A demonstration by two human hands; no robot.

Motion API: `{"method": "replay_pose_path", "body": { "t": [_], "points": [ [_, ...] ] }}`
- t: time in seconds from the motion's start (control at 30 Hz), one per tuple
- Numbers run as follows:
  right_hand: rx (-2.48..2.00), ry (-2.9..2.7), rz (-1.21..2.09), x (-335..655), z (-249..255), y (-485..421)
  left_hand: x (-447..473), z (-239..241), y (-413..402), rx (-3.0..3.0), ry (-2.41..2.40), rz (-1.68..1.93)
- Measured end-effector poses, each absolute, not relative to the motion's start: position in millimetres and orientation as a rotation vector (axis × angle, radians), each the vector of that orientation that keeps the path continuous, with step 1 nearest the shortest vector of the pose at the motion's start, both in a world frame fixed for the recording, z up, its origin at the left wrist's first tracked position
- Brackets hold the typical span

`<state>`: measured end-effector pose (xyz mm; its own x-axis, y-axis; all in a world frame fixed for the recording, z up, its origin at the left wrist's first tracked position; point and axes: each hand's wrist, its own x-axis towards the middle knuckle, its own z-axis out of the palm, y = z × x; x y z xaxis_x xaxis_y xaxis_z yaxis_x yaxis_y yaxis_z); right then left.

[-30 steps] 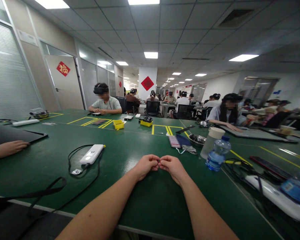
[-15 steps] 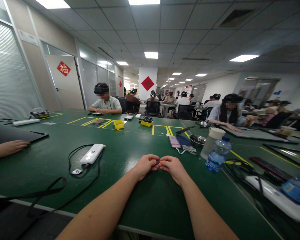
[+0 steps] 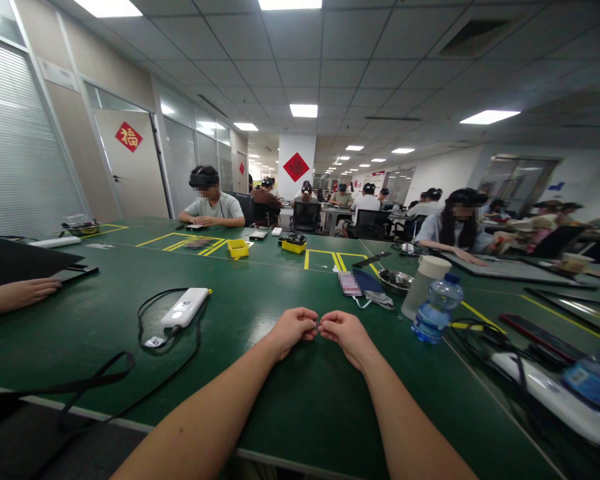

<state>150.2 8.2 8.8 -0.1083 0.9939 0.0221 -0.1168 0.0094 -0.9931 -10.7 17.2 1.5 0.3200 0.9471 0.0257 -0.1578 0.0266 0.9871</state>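
Note:
My left hand (image 3: 293, 329) and my right hand (image 3: 347, 335) rest on the green table (image 3: 260, 413), fingertips meeting in the middle. Both are pinched shut on a tiny object (image 3: 317, 325) between them, too small to name. A white power bank (image 3: 185, 307) with a black cable lies to the left of my left hand. A water bottle with a blue cap (image 3: 437, 308) and a frosted cup (image 3: 421, 285) stand to the right of my right hand.
Another person's hand (image 3: 23, 292) lies at the left by a black board (image 3: 15, 261). A steel bowl (image 3: 395, 280), yellow trays (image 3: 237, 249), cables and devices (image 3: 545, 390) crowd the right. Several seated people work at tables beyond.
My hands stay pinched together in place. An orange speck seen between my fingertips half a second ago no longer shows. The black board at the left has tilted up.

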Motion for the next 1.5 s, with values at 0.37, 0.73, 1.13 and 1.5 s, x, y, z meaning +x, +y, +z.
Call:
{"method": "replay_pose_path", "body": {
  "t": [0.37,0.73,1.13,1.5],
  "points": [
    [-1.070,-1.228,1.327,151.1,7.0,10.4,-10.3,0.4,17.8,1.257,0.858,1.011],
    [-1.046,-1.181,1.390,151.1,10.4,8.4,-9.2,3.3,15.7,1.193,0.842,1.027],
    [-1.055,-1.202,1.345,149.2,11.4,6.9,-9.4,0.6,18.3,1.087,0.758,1.050],
    [-1.059,-1.155,1.345,150.4,12.8,8.1,-8.4,2.3,17.9,1.139,0.826,1.022]
  ]
}}
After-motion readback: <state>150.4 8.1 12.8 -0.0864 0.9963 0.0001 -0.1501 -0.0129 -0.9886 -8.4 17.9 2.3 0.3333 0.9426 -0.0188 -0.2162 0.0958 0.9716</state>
